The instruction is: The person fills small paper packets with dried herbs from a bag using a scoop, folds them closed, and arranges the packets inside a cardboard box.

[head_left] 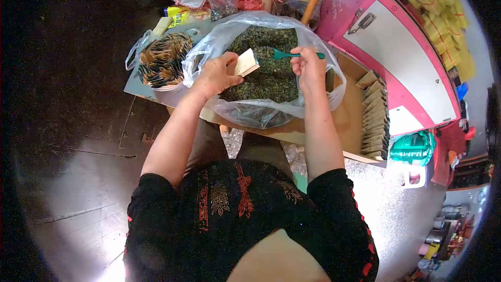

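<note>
My left hand (214,77) grips a small pale paper packet (246,63) between thumb and fingers, its edge facing my other hand. With my right hand (309,68) I pinch the handle of a small green plastic scoop (284,55), whose flared end points left toward the packet. Both hands are over a large clear plastic bag (326,44) with its mouth spread wide. Dark green dried leaves (266,86), finely broken, fill the bag. The packet and the scoop are apart. What is inside the packet cannot be made out.
On the left stands a round container of many brown paper packets (164,60). A cardboard box (347,117) under the bag holds a row of similar packets (374,112) at right. Beyond are a pink and white cabinet (396,42) and a teal bag (413,147).
</note>
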Action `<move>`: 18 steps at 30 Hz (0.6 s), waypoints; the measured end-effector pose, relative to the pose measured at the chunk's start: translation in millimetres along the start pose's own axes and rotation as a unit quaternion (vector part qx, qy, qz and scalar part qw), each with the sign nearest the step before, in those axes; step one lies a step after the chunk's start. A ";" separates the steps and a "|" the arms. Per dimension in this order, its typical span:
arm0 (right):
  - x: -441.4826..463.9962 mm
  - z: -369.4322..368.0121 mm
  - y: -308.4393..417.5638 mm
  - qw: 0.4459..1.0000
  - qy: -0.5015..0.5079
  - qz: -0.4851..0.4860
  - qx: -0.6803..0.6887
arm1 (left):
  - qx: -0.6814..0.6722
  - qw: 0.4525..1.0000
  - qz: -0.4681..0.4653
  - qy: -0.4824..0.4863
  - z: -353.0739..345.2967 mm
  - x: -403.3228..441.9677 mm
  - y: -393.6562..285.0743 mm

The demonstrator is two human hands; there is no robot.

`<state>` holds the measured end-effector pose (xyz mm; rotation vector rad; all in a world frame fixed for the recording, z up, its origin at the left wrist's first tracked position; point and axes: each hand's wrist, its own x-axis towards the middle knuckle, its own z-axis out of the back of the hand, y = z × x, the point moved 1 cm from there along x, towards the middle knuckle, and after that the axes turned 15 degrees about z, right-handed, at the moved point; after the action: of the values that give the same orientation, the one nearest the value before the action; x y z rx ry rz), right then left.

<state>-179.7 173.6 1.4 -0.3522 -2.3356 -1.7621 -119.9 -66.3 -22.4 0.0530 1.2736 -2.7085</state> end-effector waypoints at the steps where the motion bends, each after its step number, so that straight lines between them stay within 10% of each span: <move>1: 0.4 0.9 -1.6 1.000 0.017 -0.002 -0.001 | 0.015 1.000 0.003 0.010 -0.3 0.6 -0.9; 8: -6.0 -17.8 -2.9 0.994 0.063 -0.013 -0.087 | 0.018 0.998 -0.047 -0.023 -3.3 -1.2 -2.9; 18: -22.0 -52.6 15.1 0.842 0.349 0.318 -0.262 | 0.008 0.999 -0.043 0.002 -4.0 0.2 -3.0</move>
<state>-153.6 125.4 23.1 -0.4063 -1.0486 -1.7245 -120.6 -61.4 -22.7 0.0070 1.2840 -2.7924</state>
